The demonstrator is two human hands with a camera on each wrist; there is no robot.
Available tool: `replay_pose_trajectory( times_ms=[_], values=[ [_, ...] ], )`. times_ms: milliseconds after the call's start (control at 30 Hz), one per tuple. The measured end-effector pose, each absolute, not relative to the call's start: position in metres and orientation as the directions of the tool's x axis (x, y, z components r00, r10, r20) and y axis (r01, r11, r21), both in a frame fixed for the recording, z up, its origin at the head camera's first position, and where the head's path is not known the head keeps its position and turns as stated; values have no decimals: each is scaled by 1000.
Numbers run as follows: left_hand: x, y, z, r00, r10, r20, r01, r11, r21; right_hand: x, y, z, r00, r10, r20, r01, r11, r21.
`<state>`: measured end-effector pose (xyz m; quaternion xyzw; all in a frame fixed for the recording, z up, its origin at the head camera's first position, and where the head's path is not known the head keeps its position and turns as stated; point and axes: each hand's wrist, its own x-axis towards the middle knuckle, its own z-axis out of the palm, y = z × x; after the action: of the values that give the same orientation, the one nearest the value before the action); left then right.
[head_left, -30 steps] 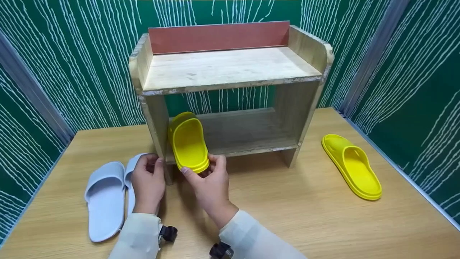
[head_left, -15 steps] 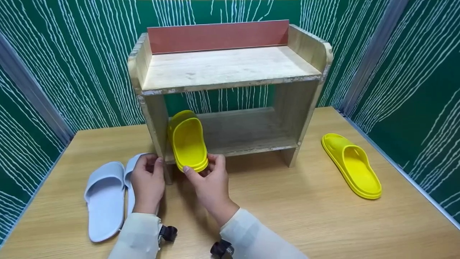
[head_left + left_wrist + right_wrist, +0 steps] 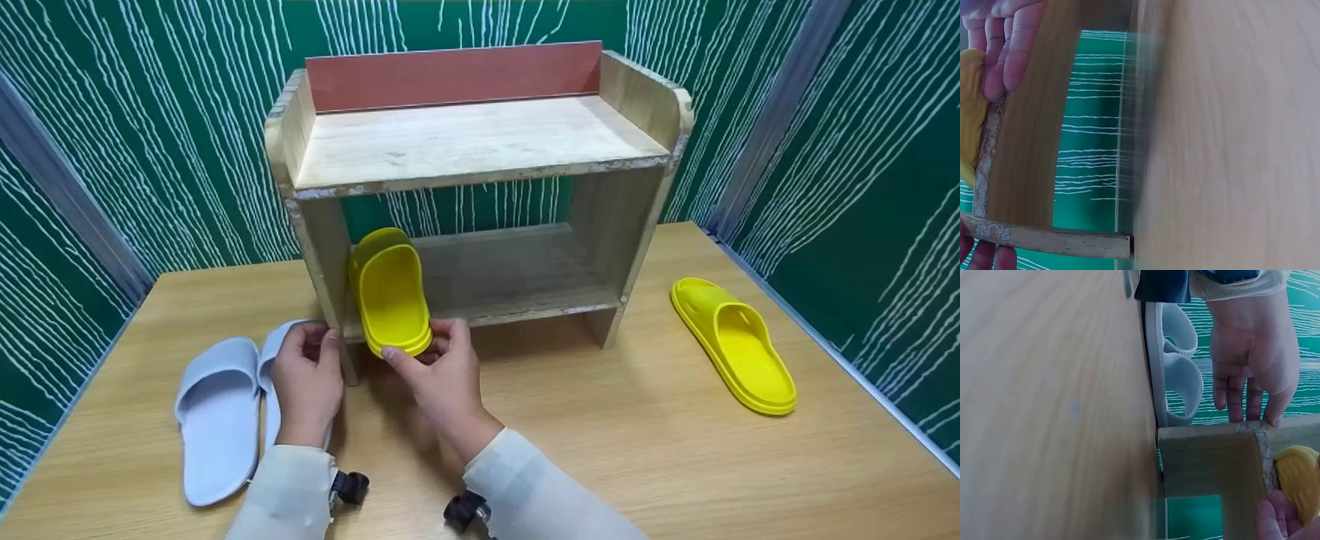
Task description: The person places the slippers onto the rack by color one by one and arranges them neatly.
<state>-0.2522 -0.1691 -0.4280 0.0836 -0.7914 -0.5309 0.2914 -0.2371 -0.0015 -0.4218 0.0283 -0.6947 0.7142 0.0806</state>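
Observation:
My right hand (image 3: 446, 382) holds a yellow slipper (image 3: 391, 292) by its heel, thumb on top and fingers beneath. The toe of this slipper points into the lower compartment of a small wooden shelf (image 3: 487, 139), beside its left side panel. My left hand (image 3: 309, 382) grips the front edge of that panel low down. In the right wrist view the left hand (image 3: 1255, 354) has thumb and fingers at the panel's edge, and the yellow slipper's underside (image 3: 1300, 481) shows over the lower board. A second yellow slipper (image 3: 739, 345) lies on the table to the right.
A pair of pale grey slippers (image 3: 221, 420) lies left of the shelf, one partly hidden behind my left hand. The wooden table (image 3: 600, 450) is bordered by green walls (image 3: 862, 225) with white streaks. A red-brown board (image 3: 457, 77) backs the upper shelf.
The yellow slipper and my right hand have shifted very slightly; the hold on it is the same. My left hand stays at the shelf's side panel.

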Motion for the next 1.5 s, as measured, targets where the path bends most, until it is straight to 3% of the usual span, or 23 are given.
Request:
replay_pose_trajectory(
  times_ms=[433, 767, 1100, 1500],
  values=[
    [-250, -170, -426, -828, -429, 360, 167, 425, 890, -239, 6, -421, -990, 28, 141, -140, 27, -990],
    [-252, -170, -428, -814, -433, 388, 195, 425, 884, -234, 17, -407, -976, 152, 157, -143, 102, -984],
    [-250, -171, -426, -826, -426, 368, 180, 420, 890, -225, 27, -390, -924, 193, 329, -312, 115, -943],
    [-251, -170, -425, -836, -418, 356, 175, 412, 894, -205, 40, -361, -905, 132, 405, -400, 61, -914]
  ],
)
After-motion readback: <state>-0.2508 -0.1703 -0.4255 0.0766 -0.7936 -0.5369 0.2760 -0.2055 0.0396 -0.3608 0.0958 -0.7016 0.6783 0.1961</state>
